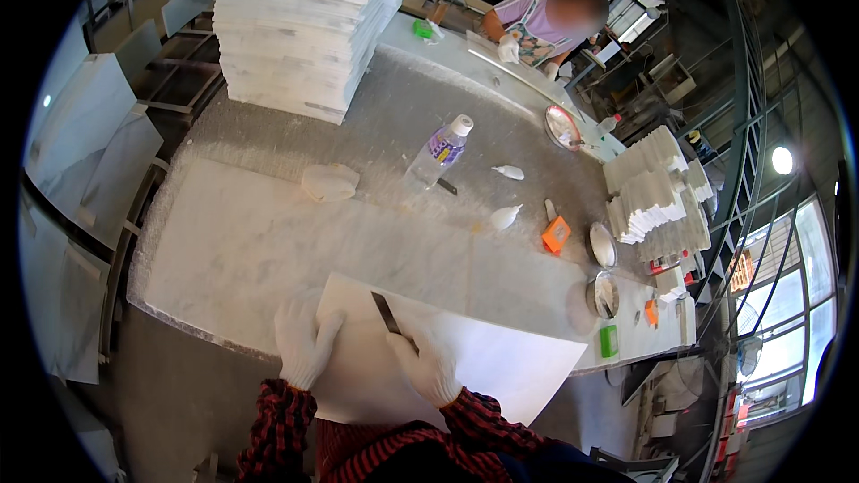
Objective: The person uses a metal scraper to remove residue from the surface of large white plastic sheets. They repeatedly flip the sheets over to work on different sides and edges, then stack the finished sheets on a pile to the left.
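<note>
A white rectangular stone slab [501,362] lies in front of me, jutting past the near table edge towards my body. My left hand [304,344], in a white knit glove, rests at the slab's left edge with its fingers stretched out and the thumb apart. In my gloved right hand [428,368] is a thin dark scraper blade [385,309], pinched at its near end and lying at a slant over the slab's surface. The glove hides the held end of the blade.
A tall stack of slabs [286,45] stands at the far left. A plastic bottle [437,156], a crumpled white cloth [330,182], an orange scraper [556,234] and metal bowls [603,293] sit on the table. More stacked pieces [658,188] stand right. A co-worker [537,31] is opposite.
</note>
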A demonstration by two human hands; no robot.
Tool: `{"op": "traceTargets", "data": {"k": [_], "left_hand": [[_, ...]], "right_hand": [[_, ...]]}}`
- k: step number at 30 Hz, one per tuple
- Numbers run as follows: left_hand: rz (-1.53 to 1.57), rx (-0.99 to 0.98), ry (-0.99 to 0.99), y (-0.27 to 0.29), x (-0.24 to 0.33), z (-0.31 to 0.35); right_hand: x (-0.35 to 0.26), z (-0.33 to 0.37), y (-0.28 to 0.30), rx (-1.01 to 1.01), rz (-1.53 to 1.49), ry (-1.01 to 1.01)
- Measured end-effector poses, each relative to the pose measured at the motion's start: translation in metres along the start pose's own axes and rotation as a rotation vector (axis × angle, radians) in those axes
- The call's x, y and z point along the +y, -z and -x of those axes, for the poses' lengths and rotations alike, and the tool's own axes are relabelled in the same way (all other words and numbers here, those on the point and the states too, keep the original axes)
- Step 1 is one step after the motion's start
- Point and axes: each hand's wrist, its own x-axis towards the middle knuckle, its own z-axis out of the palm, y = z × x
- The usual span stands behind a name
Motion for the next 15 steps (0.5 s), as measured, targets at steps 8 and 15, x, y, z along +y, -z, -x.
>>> {"op": "traceTargets", "data": {"k": [8,15], "left_hand": [[0.009,-0.017,0.001,0.000,0.002,-0.003],[0.013,0.023,-0.060,-0.001,0.000,-0.004]], "right_hand": [[-0.012,-0.013,-0.006,-0.021,0.084,0.053],[-0.013,-0.018,-0.005,-0.008,0.149,0.096]]}}
